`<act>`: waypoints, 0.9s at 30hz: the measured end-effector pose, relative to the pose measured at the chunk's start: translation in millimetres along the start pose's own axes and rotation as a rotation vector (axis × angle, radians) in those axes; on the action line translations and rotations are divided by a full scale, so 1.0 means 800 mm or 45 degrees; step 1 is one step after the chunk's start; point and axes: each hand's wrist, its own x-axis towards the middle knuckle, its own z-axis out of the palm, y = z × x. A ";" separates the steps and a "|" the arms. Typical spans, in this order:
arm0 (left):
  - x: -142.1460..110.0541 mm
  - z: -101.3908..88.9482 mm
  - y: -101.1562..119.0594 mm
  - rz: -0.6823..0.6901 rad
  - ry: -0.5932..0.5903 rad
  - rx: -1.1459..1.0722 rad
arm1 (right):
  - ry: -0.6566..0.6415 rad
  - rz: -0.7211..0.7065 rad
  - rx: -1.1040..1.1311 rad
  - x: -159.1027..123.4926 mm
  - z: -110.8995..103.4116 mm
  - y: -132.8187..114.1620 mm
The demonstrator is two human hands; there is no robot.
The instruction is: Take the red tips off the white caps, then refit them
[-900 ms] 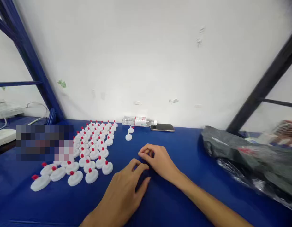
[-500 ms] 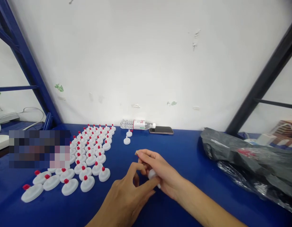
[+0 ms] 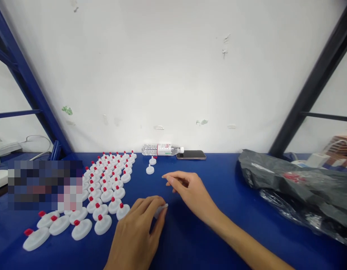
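While L hand [image 3: 137, 229] grips small whitish piece [image 3: 160, 211] betw. thumb & fingers, R hand [image 3: 191, 189] is nearby, at L hand's 2 o'clock, fingertips drawn together; can't tell if they hold anything. Piece approx. at clock ctr, above blue table [image 3: 224, 180]. From there: rows of red-tipped white caps [image 3: 107, 194], 9 o'clock; 2 separate caps [image 3: 150, 170], 11; clear labeled bottle [image 3: 163, 149] on its side, 12; dark phone [image 3: 191, 155], 1; gray plastic bag [image 3: 297, 187], 3.

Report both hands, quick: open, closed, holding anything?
Left hand: closed on a translucent white plastic piece.
Right hand: curled; whether it holds anything cannot be told.
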 end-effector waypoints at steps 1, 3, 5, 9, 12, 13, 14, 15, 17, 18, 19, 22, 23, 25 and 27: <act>0.000 0.000 -0.001 -0.025 -0.034 0.024 | 0.019 -0.084 -0.134 -0.001 -0.001 -0.001; 0.000 0.000 -0.002 -0.105 -0.158 0.036 | -0.010 -0.215 -0.293 -0.003 -0.002 -0.005; 0.003 -0.002 -0.001 -0.209 -0.290 0.032 | -0.090 -0.229 -0.259 -0.004 -0.003 -0.012; 0.011 -0.008 0.005 -0.361 -0.480 0.041 | -0.151 -0.144 -0.195 -0.004 -0.010 -0.025; 0.014 -0.011 0.007 -0.384 -0.540 0.055 | -0.230 -0.151 -0.303 -0.005 -0.018 -0.031; 0.013 -0.011 0.007 -0.387 -0.551 0.056 | -0.285 -0.164 -0.324 -0.006 -0.019 -0.032; 0.012 -0.011 0.007 -0.390 -0.556 0.061 | -0.347 -0.182 -0.334 -0.007 -0.020 -0.032; 0.011 -0.010 0.007 -0.389 -0.557 0.071 | -0.407 -0.205 -0.334 -0.009 -0.020 -0.032; 0.009 -0.009 0.006 -0.381 -0.550 0.101 | -0.489 -0.252 -0.322 -0.011 -0.018 -0.030; 0.008 -0.008 0.006 -0.375 -0.539 0.120 | -0.507 -0.277 -0.330 -0.011 -0.016 -0.028; 0.008 -0.008 0.007 -0.368 -0.529 0.140 | -0.511 -0.301 -0.351 -0.012 -0.013 -0.026; 0.010 -0.009 0.009 -0.337 -0.506 0.180 | -0.495 -0.367 -0.444 -0.014 -0.008 -0.022; 0.011 -0.010 0.010 -0.323 -0.502 0.184 | -0.487 -0.376 -0.463 -0.014 -0.008 -0.021; 0.012 -0.012 0.013 -0.309 -0.505 0.176 | -0.480 -0.380 -0.485 -0.014 -0.007 -0.019; 0.013 -0.014 0.016 -0.324 -0.519 0.167 | -0.485 -0.381 -0.515 -0.014 -0.007 -0.017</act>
